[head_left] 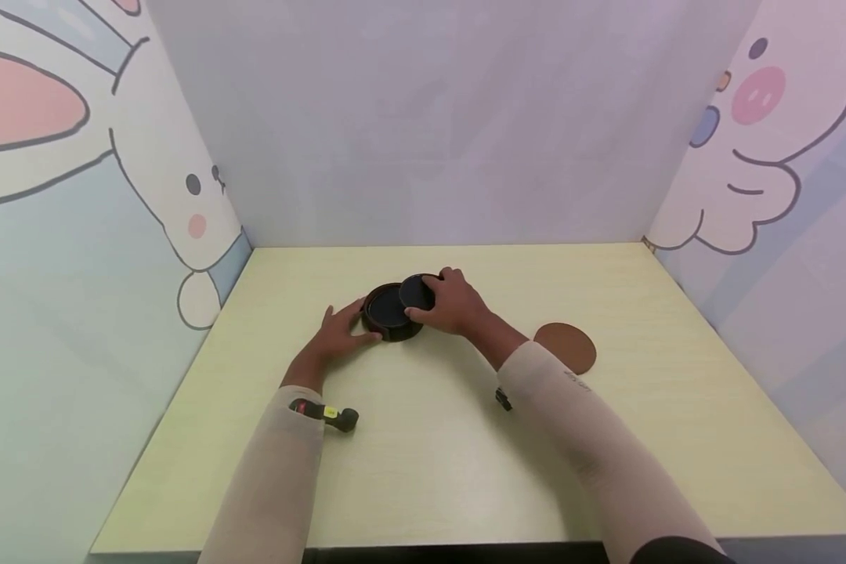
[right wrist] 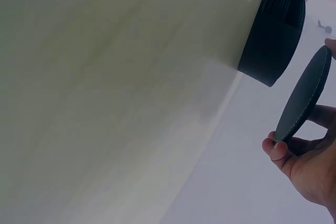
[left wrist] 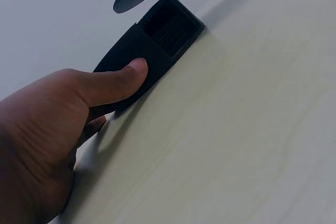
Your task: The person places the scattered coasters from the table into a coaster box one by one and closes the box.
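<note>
A round black coaster holder (head_left: 386, 309) stands on the table toward its far side. My left hand (head_left: 337, 335) grips it from the left, the thumb lying along its curved side wall (left wrist: 123, 48). In the wrist views a slot in that wall shows stacked layers inside. My right hand (head_left: 457, 304) pinches a round black coaster (head_left: 416, 292) by its edge. Pale stitching runs along the coaster's rim (right wrist: 304, 95) in the right wrist view. It is tilted and held above the holder's right side, apart from it in both wrist views.
A brown round coaster (head_left: 567, 348) lies flat on the pale wooden table (head_left: 423, 454), partly behind the right forearm. A grey back wall (head_left: 437, 125) and cartoon-printed side walls enclose the table. Small dark cameras (head_left: 341, 419) are strapped at the wrists.
</note>
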`<action>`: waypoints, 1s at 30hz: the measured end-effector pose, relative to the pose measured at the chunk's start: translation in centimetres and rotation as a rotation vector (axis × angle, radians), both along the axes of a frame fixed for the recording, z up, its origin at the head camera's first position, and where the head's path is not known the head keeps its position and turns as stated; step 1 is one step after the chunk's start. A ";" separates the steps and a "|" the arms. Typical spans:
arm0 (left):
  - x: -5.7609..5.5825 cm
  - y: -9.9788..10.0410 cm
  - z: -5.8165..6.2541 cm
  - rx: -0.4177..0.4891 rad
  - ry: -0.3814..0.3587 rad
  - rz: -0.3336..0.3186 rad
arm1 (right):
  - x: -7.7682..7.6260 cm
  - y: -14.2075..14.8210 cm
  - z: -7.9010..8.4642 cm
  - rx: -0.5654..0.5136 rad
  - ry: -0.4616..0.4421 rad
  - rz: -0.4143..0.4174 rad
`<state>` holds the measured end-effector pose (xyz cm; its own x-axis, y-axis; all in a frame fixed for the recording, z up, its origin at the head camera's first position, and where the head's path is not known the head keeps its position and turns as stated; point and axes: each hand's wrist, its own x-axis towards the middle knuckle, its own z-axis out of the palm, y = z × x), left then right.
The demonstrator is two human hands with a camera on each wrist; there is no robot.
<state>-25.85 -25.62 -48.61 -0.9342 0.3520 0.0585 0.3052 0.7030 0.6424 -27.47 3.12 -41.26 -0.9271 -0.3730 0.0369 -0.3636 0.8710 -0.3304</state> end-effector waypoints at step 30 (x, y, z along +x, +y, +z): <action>0.1 0.1 -0.1 0.022 0.012 -0.003 | 0.3 -4.4 -0.1 0.179 -0.041 0.089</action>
